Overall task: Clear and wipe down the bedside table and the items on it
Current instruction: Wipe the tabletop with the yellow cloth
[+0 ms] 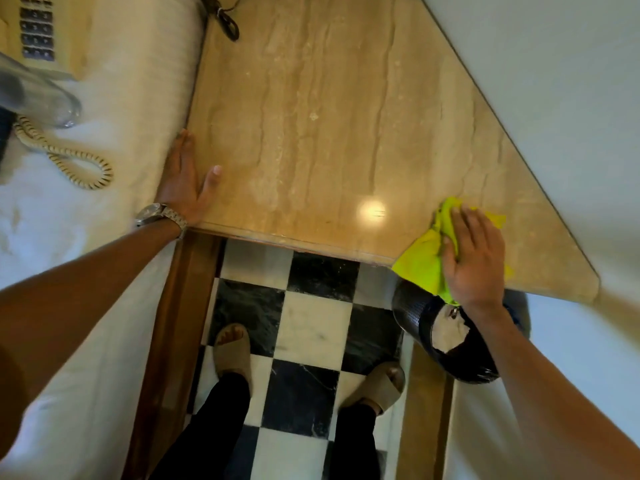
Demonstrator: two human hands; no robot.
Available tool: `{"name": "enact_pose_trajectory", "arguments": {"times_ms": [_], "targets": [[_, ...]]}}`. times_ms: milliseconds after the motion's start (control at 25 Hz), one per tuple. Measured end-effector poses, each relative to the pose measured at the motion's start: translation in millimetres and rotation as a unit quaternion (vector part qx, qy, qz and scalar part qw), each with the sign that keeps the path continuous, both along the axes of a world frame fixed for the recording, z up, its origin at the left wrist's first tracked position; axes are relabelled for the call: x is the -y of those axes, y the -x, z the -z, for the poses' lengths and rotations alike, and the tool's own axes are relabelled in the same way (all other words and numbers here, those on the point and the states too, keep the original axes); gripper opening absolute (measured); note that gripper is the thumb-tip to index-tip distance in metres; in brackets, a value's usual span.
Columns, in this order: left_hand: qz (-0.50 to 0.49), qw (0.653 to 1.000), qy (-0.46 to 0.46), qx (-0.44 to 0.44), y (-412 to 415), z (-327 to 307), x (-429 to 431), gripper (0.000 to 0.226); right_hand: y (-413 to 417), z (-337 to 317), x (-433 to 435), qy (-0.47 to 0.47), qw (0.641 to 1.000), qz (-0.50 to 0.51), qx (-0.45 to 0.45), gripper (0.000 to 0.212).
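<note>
The bedside table (311,116) has a beige marble top with nothing standing on it. My right hand (474,258) presses flat on a bright yellow-green cloth (422,261) at the table's near right corner; the cloth hangs a little over the front edge. My left hand (187,181) lies flat with fingers spread on the table's left edge, against the bed, a metal watch on its wrist. A beige telephone (38,29) with its coiled cord (65,157) and a clear plastic bottle (45,98) lie on the white bed at the left.
A black perforated waste bin (446,337) with paper inside stands on the floor under the table's right corner. The floor is black-and-white checkered tile (311,320) where my feet stand. A dark cable (227,19) lies at the table's far left. White bedding borders both sides.
</note>
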State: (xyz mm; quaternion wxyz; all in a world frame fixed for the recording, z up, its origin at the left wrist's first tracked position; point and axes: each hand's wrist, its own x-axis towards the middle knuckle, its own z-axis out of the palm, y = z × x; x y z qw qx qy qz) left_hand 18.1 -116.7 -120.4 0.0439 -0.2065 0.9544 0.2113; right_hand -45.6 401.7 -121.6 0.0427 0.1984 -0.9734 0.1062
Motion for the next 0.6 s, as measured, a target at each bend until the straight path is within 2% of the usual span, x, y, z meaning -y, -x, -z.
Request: {"name": "enact_pose_trajectory", "arguments": {"times_ms": [200, 320, 440, 600], "targets": [[-0.051, 0.998, 0.041, -0.013, 24.0, -6.4, -26.4, 0.077, 19.0, 5.1, -83.1, 0.017, 0.990, 0.135, -0.028, 0.046], [-0.106, 0.991, 0.083, -0.020, 39.8, -2.3, -40.5, 0.081, 30.4, 3.0, -101.2, 0.016, 0.981, 0.187, -0.053, 0.043], [-0.109, 0.987, 0.120, -0.009, 45.0, 3.1, -45.6, 0.080, 32.8, 6.3, -90.1, -0.012, 0.972, 0.225, -0.068, 0.042], [-0.110, 0.986, 0.125, -0.001, 46.1, 1.1, -44.9, 0.082, 66.1, 8.3, -44.4, -0.022, 0.964, 0.259, -0.049, 0.045]]}}
